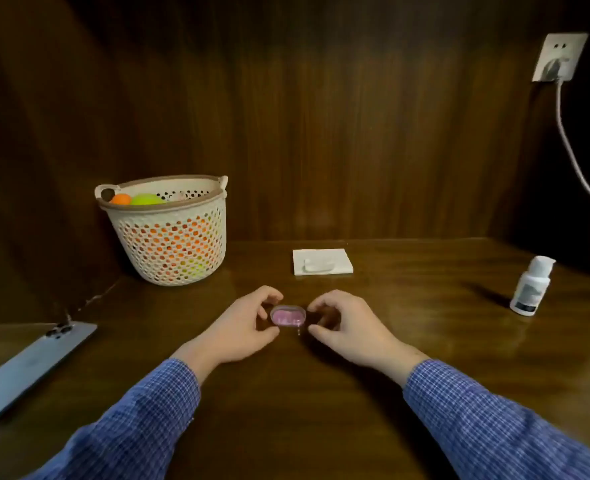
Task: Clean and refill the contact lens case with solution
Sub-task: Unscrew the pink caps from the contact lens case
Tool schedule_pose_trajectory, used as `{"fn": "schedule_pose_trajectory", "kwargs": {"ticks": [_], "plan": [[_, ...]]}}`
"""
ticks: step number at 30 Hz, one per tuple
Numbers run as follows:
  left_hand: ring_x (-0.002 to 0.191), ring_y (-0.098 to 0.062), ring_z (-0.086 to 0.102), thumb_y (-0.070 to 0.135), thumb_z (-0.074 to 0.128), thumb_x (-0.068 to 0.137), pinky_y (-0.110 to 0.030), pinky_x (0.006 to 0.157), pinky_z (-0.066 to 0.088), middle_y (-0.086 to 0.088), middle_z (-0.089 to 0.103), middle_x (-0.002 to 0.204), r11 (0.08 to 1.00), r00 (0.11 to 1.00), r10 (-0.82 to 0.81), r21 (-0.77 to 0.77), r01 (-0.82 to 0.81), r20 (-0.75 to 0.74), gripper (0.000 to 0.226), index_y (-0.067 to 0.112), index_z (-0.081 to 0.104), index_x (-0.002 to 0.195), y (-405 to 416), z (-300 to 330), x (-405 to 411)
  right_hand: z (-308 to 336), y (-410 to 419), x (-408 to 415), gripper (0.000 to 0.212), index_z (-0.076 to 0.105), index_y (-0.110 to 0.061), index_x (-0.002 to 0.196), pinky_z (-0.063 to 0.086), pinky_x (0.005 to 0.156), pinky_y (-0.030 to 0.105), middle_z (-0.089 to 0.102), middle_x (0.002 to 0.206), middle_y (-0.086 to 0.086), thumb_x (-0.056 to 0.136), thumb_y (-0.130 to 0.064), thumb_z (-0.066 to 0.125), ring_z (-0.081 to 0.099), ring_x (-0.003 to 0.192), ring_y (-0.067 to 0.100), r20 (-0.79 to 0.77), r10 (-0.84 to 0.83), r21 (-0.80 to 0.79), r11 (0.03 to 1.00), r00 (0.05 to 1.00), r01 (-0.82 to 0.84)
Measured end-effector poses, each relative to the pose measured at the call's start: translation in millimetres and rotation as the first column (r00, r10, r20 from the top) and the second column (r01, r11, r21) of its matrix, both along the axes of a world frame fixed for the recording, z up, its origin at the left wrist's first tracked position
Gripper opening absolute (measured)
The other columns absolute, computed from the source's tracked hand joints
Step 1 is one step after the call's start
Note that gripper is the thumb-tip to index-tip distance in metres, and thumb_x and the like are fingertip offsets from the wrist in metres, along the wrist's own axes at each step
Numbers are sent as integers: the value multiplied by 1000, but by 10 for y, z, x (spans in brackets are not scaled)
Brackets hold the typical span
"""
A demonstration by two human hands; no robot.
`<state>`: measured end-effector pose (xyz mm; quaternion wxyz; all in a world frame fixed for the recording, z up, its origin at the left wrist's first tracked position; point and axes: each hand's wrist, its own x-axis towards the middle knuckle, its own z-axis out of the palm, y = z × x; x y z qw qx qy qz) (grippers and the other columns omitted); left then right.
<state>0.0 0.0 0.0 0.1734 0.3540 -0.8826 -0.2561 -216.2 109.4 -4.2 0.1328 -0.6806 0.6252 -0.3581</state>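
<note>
Dark wood desk; my left hand point(243, 327) and right hand point(344, 325) pinch the pink case point(288, 315) at centre; bottle point(531, 285) right, capped, untouched; tissue point(322, 261) behind; refill looks undone.

Quick count: two hands, left hand point(241, 325) and right hand point(347, 327), with one pink lens case point(287, 316) between them. One tissue pad point(322, 260) just beyond, one basket point(169, 237) far left, one phone point(27, 368) left, one solution bottle point(531, 285) right.
</note>
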Motion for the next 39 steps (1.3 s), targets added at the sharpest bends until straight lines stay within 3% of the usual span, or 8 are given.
{"fn": "schedule_pose_trajectory", "kwargs": {"ticks": [4, 8, 13, 20, 26, 35, 39], "plan": [[98, 6, 58, 31, 73, 90, -14, 71, 48, 28, 63, 107, 996, 997, -80, -39, 80, -17, 33, 46, 59, 116, -92, -19, -129, -45, -169, 36, 26, 69, -41, 109, 55, 89, 23, 61, 110, -21, 84, -41, 78, 61, 100, -1, -109, 47, 26, 999, 993, -44], [88, 2, 60, 33, 76, 88, -10, 69, 46, 31, 63, 97, 989, 986, -144, -55, 140, -80, 20, 43, 67, 103, -11, -58, -289, -2, -146, -40, 22, 73, -34, 108, 58, 89, 29, 63, 111, -19, 86, -38, 77, 62, 98, 1, -206, 71, 4, 997, 976, -72], [88, 1, 66, 36, 82, 83, -9, 70, 48, 27, 69, 97, 990, 968, -91, 86, 114, -233, 32, 40, 64, 109, 128, -116, -394, 90, 46, -183, 30, 74, -28, 117, 59, 82, 24, 71, 108, -15, 95, -43, 62, 67, 92, 2, -371, 128, 9, 991, 920, -135], [91, -3, 71, 33, 83, 84, -10, 75, 48, 17, 76, 97, 980, 960, -73, 161, 120, -272, 29, 34, 66, 108, 101, -146, -393, 138, 87, -158, 42, 74, -33, 117, 58, 77, 23, 76, 100, -13, 100, -51, 40, 69, 88, 5, -485, 136, 2, 988, 864, -155], [95, -7, 72, 30, 84, 84, -21, 82, 49, 14, 79, 100, 969, 961, -80, 207, 138, -265, 38, 29, 61, 114, 85, -122, -388, 157, 122, -95, 41, 75, -32, 106, 55, 70, 25, 72, 85, -12, 100, -48, 37, 64, 74, 6, -531, 103, -22, 991, 841, -135], [87, -10, 71, 28, 86, 81, -23, 78, 53, 10, 80, 102, 954, 965, -62, 269, 132, -254, 46, 25, 55, 115, 77, -83, -377, 187, 180, -9, 35, 72, -25, 95, 54, 66, 28, 67, 77, -9, 102, -40, 42, 59, 67, 7, -578, 67, -82, 987, 813, -140], [94, -24, 71, 26, 87, 80, -27, 80, 56, 10, 81, 101, 951, 967, -51, 284, 124, -250, 48, 23, 55, 116, 92, -60, -372, 154, 163, -27, 33, 73, -23, 92, 53, 64, 29, 67, 76, -9, 101, -38, 45, 59, 65, 8, -581, 53, -129, 979, 813, -156]]}}
